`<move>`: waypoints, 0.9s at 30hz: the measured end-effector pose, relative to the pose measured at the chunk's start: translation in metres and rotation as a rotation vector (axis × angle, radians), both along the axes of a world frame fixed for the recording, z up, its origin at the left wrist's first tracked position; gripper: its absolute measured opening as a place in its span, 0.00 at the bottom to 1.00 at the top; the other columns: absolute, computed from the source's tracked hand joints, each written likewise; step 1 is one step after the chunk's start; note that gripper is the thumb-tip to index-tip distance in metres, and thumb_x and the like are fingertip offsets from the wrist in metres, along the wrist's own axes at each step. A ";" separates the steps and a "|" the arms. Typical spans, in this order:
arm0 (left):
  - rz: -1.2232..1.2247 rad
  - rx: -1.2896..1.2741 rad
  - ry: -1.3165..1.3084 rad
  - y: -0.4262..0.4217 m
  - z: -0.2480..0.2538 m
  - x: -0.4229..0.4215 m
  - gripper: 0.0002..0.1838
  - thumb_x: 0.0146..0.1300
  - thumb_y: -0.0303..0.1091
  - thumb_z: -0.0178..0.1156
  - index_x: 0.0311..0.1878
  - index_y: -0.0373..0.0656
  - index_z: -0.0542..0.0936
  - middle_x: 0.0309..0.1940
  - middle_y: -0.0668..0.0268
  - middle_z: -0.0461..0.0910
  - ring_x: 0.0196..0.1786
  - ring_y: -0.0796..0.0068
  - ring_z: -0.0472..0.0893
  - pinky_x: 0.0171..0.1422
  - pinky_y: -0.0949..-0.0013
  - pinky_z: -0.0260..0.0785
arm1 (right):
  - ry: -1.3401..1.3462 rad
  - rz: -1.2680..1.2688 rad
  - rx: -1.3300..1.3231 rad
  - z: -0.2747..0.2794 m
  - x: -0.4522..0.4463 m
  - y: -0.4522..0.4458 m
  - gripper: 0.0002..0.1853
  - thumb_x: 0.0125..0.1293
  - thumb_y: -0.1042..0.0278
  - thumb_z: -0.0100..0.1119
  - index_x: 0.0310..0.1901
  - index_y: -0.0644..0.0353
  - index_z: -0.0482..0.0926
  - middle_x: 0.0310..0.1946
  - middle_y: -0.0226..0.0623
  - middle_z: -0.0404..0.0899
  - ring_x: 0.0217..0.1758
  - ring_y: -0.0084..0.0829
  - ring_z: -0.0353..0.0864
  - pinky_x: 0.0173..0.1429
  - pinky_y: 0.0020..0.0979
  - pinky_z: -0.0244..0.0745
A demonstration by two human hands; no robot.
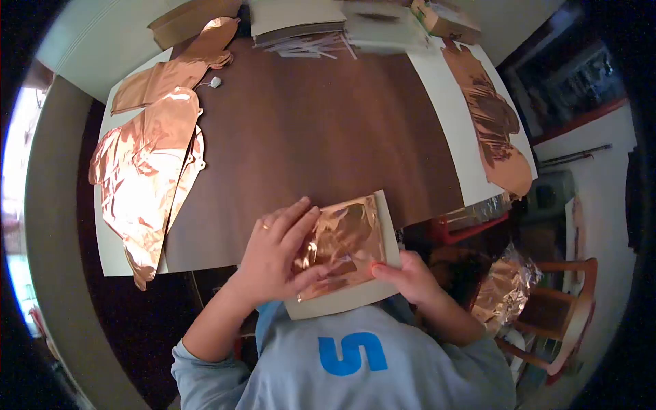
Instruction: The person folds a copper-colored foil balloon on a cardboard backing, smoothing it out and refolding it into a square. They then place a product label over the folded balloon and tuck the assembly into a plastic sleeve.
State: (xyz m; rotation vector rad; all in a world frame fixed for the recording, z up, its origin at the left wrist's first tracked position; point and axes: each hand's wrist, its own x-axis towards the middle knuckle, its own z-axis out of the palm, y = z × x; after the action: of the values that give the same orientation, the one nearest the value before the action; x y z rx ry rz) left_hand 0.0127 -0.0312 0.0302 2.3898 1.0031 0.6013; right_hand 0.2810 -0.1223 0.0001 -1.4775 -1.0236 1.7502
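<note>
We wear one pale grey-blue T-shirt [410,365], its sleeves [205,376] loose and ending near our elbows. On it is printed a bold, bright blue character [353,354]. Our left hand [280,249] has a thin gold-coloured ring [265,226].

One head-worn view looks forward and steeply down, close above the hands [338,256].

I can't see the right hand's [413,279] fingers beneath the card [342,303]; the left hand [273,249] hides part of the copper foil [348,229]. My top edge crops the paper stack [297,15], and the clear sheets [383,27] beside it blur.
</note>
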 end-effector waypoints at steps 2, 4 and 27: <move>0.038 -0.137 -0.090 0.005 0.011 -0.006 0.35 0.60 0.52 0.66 0.63 0.35 0.74 0.59 0.48 0.76 0.57 0.49 0.79 0.59 0.51 0.70 | 0.040 0.059 0.023 -0.004 0.005 -0.005 0.16 0.68 0.62 0.65 0.52 0.62 0.81 0.43 0.28 0.83 0.46 0.20 0.80 0.51 0.27 0.76; 0.099 -0.458 -0.065 0.015 0.027 -0.007 0.30 0.63 0.47 0.65 0.60 0.33 0.76 0.52 0.48 0.80 0.48 0.52 0.82 0.53 0.57 0.74 | 0.117 0.088 0.041 0.000 0.007 -0.003 0.15 0.67 0.66 0.66 0.52 0.61 0.81 0.43 0.28 0.83 0.46 0.20 0.79 0.52 0.27 0.76; 0.046 -0.204 -0.115 0.022 0.055 0.017 0.15 0.60 0.39 0.69 0.41 0.37 0.82 0.33 0.56 0.80 0.33 0.55 0.81 0.37 0.60 0.75 | 0.076 0.159 0.115 0.018 0.007 0.003 0.11 0.64 0.71 0.69 0.47 0.63 0.82 0.41 0.28 0.84 0.45 0.20 0.80 0.51 0.27 0.77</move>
State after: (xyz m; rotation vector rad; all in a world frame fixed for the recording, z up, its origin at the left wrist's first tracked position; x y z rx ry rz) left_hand 0.0299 -0.0093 0.0848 2.1349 1.0199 0.6145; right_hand 0.2877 -0.1197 0.0181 -1.2788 -1.2091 1.8102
